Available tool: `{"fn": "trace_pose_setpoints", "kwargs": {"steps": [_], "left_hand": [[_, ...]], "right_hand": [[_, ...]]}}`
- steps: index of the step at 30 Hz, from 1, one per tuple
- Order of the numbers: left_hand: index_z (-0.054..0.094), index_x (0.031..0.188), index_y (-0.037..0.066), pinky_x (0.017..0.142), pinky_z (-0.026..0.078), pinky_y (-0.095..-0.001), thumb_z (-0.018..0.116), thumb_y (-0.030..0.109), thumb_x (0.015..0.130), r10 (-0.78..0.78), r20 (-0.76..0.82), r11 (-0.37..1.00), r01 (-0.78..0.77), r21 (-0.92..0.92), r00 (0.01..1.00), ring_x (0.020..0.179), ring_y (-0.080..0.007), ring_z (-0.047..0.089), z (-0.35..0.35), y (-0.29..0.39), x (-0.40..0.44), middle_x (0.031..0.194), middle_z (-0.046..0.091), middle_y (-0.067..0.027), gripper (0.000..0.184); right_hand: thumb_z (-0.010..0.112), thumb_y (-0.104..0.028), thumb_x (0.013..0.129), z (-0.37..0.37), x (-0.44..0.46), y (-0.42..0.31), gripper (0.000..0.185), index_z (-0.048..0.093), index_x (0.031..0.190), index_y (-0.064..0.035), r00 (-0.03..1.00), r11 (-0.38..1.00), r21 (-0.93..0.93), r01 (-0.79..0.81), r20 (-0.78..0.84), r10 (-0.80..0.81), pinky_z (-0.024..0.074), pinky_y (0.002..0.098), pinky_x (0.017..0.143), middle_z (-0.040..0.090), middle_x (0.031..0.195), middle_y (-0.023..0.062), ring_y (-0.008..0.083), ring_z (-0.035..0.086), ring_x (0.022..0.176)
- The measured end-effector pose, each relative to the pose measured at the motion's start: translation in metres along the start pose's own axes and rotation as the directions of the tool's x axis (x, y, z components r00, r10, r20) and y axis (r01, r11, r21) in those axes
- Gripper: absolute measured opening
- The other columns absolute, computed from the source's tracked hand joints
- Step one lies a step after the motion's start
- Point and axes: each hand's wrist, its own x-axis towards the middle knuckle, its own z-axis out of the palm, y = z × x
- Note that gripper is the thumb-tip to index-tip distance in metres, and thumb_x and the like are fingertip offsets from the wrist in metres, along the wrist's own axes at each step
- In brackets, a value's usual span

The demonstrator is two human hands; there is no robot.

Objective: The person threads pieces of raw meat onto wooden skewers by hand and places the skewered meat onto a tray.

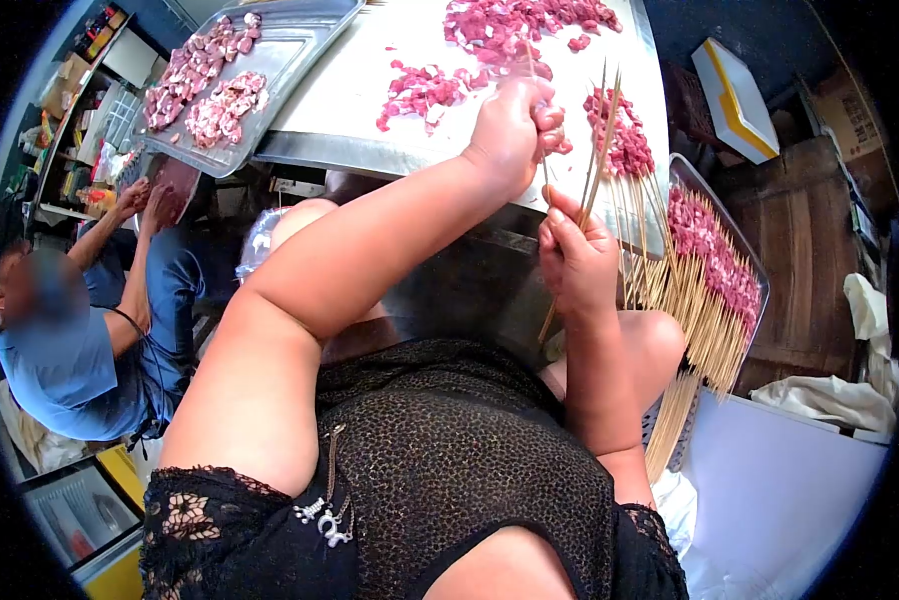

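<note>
My left hand (515, 130) is closed around the upper part of a thin wooden skewer, at the edge of the white work surface (340, 90). Bits of red meat show by its fingers. Lower and to the right, my right hand (582, 262) pinches several wooden skewers (602, 150), their tips pointing up. Just beyond both hands lies a heap of red meat pieces (500, 35), with a smaller pile (425, 92) to its left. Right of my hands, loaded meat skewers (625, 140) rest on the surface edge.
A tray of many meat skewers (712, 250) stands at the right. A metal tray (300, 70) holds meat pieces at the upper left. A co-worker (70, 340) sits at the left, hands raised near a reddish object. A white and yellow box (735, 100) is at the upper right.
</note>
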Motion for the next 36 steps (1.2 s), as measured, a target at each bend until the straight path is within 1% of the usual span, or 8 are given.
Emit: {"fn": "trace_pose_setpoints", "kwargs": {"steps": [8, 10, 13, 15, 19, 24, 30, 36], "left_hand": [[0.050, 0.112, 0.004, 0.069, 0.046, -0.0326, 0.037, 0.034, 0.096, 0.075, 0.067, 0.880, -0.098, 0.465, 0.995, 0.066, -0.0137, 0.049, -0.004, -0.005, 0.005, 0.076, 0.053, -0.0031, 0.037], [0.056, 0.111, 0.004, 0.070, 0.045, -0.0274, 0.038, 0.037, 0.096, 0.089, 0.204, 0.439, -0.222, 0.871, 0.975, 0.073, -0.0108, 0.052, -0.008, 0.017, 0.022, 0.091, 0.060, -0.0053, 0.040], [0.061, 0.106, 0.004, 0.052, 0.044, -0.0229, 0.053, 0.022, 0.091, 0.347, 0.253, 0.289, -0.360, 0.887, 0.903, 0.063, -0.0060, 0.057, -0.044, 0.029, 0.078, 0.080, 0.066, -0.0035, 0.025], [0.067, 0.098, 0.008, 0.076, 0.050, -0.0347, 0.058, 0.019, 0.084, 0.374, 0.235, 0.119, -0.298, 0.947, 0.897, 0.080, -0.0233, 0.065, -0.041, 0.032, 0.083, 0.082, 0.066, -0.0117, 0.021], [0.068, 0.095, 0.010, 0.077, 0.049, -0.0375, 0.062, 0.024, 0.078, 0.231, 0.444, -0.583, -0.242, 0.776, 0.866, 0.082, -0.0279, 0.064, -0.036, 0.028, 0.085, 0.085, 0.066, -0.0141, 0.023], [0.070, 0.091, 0.013, 0.069, 0.050, -0.0351, 0.064, 0.027, 0.077, 0.166, 0.255, -0.393, -0.173, 0.903, 0.953, 0.071, -0.0237, 0.064, -0.024, 0.045, 0.072, 0.081, 0.067, -0.0101, 0.020], [0.066, 0.084, 0.008, 0.040, 0.033, -0.0261, 0.062, 0.026, 0.084, 0.068, -0.219, 0.652, 0.123, 0.748, 0.973, 0.054, -0.0058, 0.050, -0.028, 0.081, 0.040, 0.075, 0.064, -0.0007, 0.018], [0.063, 0.091, 0.006, 0.040, 0.035, -0.0255, 0.043, 0.025, 0.095, 0.101, -0.150, 0.734, 0.028, 0.678, 0.983, 0.063, -0.0084, 0.056, -0.046, 0.090, 0.031, 0.074, 0.064, -0.0037, 0.028]], "right_hand": [[0.054, -0.010, 0.089, 0.001, 0.001, -0.005, 0.026, 0.056, 0.114, -0.0027, 0.995, 0.998, 0.038, 0.040, -0.094, -0.036, 0.0280, 0.0162, 0.035, 0.052, 0.064, -0.0007, 0.0038, 0.037, 0.041], [0.053, -0.010, 0.089, -0.001, -0.002, -0.006, 0.026, 0.056, 0.114, -0.0028, 0.993, 0.996, 0.049, 0.072, -0.093, -0.067, 0.0280, 0.0162, 0.035, 0.052, 0.064, -0.0005, 0.0037, 0.037, 0.041], [0.052, -0.010, 0.090, -0.003, -0.006, -0.008, 0.026, 0.055, 0.116, -0.0025, 0.987, 0.990, 0.058, 0.126, -0.105, -0.119, 0.0280, 0.0164, 0.035, 0.052, 0.065, 0.0001, 0.0036, 0.036, 0.041], [0.052, -0.010, 0.090, -0.005, -0.006, -0.005, 0.026, 0.055, 0.116, -0.0024, 0.988, 0.990, 0.066, 0.129, -0.092, -0.122, 0.0281, 0.0163, 0.035, 0.052, 0.065, 0.0002, 0.0036, 0.036, 0.041], [0.052, -0.010, 0.090, -0.010, -0.005, -0.004, 0.026, 0.055, 0.115, -0.0021, 0.989, 0.989, 0.068, 0.128, -0.083, -0.122, 0.0284, 0.0161, 0.036, 0.053, 0.066, 0.0002, 0.0035, 0.037, 0.042], [0.051, -0.010, 0.091, -0.013, -0.008, -0.008, 0.025, 0.055, 0.114, -0.0022, 0.988, 0.990, 0.073, 0.125, -0.105, -0.117, 0.0276, 0.0157, 0.036, 0.053, 0.065, -0.0008, 0.0029, 0.036, 0.042], [0.052, -0.011, 0.090, -0.011, -0.011, -0.008, 0.027, 0.056, 0.115, -0.0027, 0.997, 0.994, 0.082, 0.072, -0.042, -0.069, 0.0267, 0.0159, 0.036, 0.053, 0.065, -0.0008, 0.0028, 0.036, 0.042], [0.053, -0.011, 0.089, -0.006, -0.012, -0.002, 0.027, 0.057, 0.115, -0.0028, 0.997, 0.997, -0.006, 0.079, -0.002, -0.079, 0.0273, 0.0159, 0.038, 0.053, 0.065, -0.0017, 0.0026, 0.037, 0.044]]}}
